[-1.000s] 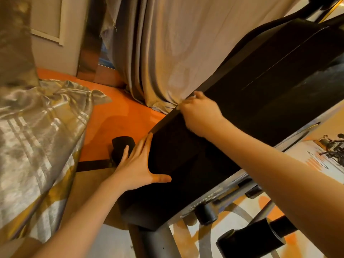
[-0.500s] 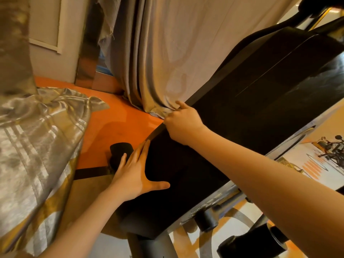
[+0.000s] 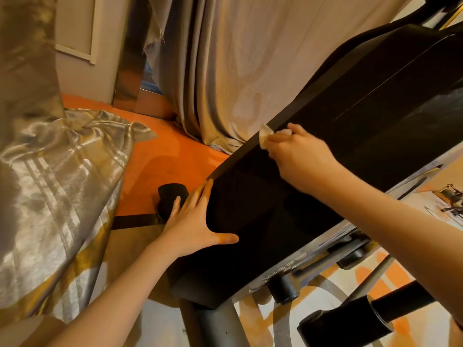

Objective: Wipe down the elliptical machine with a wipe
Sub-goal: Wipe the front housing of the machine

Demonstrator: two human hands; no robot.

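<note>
The elliptical machine's black housing [image 3: 350, 136] slants from the lower middle to the upper right. My right hand [image 3: 298, 156] grips a small white wipe [image 3: 265, 136] and holds it against the housing's upper left edge. Only a crumpled corner of the wipe shows past my fingers. My left hand [image 3: 193, 221] lies flat with straight fingers on the lower left end of the housing, thumb spread out to the right.
A grey curtain [image 3: 225, 71] hangs just behind the housing. Shiny silver fabric [image 3: 55, 184] is piled at the left on the orange floor [image 3: 170, 159]. A black foot cap [image 3: 171, 196] sits by my left fingers. Grey frame tubes [image 3: 215, 324] and a black roller [image 3: 350, 321] lie below.
My right hand slid down-left along the housing's edge, then back up and to the right, and the wipe's corner now shows. My left hand has stayed flat in the same place.
</note>
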